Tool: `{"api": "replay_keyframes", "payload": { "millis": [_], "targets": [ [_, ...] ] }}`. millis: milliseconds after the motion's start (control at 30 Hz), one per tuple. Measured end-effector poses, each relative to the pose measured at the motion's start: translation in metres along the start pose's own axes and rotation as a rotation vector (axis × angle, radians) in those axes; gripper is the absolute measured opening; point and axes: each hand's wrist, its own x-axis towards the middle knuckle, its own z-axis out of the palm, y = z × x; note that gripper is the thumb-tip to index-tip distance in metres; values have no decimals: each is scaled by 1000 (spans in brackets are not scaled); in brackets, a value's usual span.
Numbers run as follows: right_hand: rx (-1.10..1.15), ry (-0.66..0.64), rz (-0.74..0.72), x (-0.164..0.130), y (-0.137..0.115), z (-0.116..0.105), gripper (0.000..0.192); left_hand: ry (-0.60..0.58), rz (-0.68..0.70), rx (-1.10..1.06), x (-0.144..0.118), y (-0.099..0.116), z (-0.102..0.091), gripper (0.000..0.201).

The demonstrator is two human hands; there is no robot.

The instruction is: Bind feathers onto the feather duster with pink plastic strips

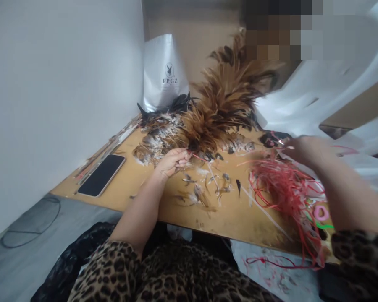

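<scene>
While left hand (176,161) pinches plume (219,111) at centre | right hand (300,147), right: grip unclear | plume seems bundled; loose feathers (199,195) remain, lower centre

I record one legible marking from my remote view: the capital letters "PPGZ" (170,81), printed dark on the front of the silvery-white bag (154,69) at the far side of the worktop (220,220). Directly above the letters I note an emblem (169,70), a dark rabbit's head inside a thin rounded outline. Beneath the letters runs finer print (170,87), too small for me to read.
</scene>
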Motion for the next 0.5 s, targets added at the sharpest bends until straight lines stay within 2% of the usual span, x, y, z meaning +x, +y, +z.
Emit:
{"api": "replay_keyframes", "payload": {
  "millis": [33, 67, 100, 200, 267, 333, 433, 500],
  "targets": [
    [10, -136, -136, -15, -20, 7, 14, 13, 2, -4, 1, -2, 2, 31],
    [111, -216, -262, -32, -44, 15, 13, 27, -2, -1, 3, -5, 3, 30],
    [254, -287, -313, -50, -69, 24, 15, 42, -6, 8, 4, -7, 3, 30],
    [679, -659, -287, -99, -140, 56, 17, 80, 2, 37, 7, -12, 2, 28],
    [976, -827, -252, -119, -171, 79, 25, 106, 38, 40, 9, -13, 0, 29],
    [1144, -844, -136, -128, -189, 101, 27, 147, 85, 42, 10, -13, -1, 30],
    [1251, -667, 71, -131, -197, 126, 23, 236, 130, 60, 12, -13, -1, 31],
    [1267, -579, 135, -131, -197, 137, 19, 313, 142, 75, 14, -15, 0, 31]
  ]
}}
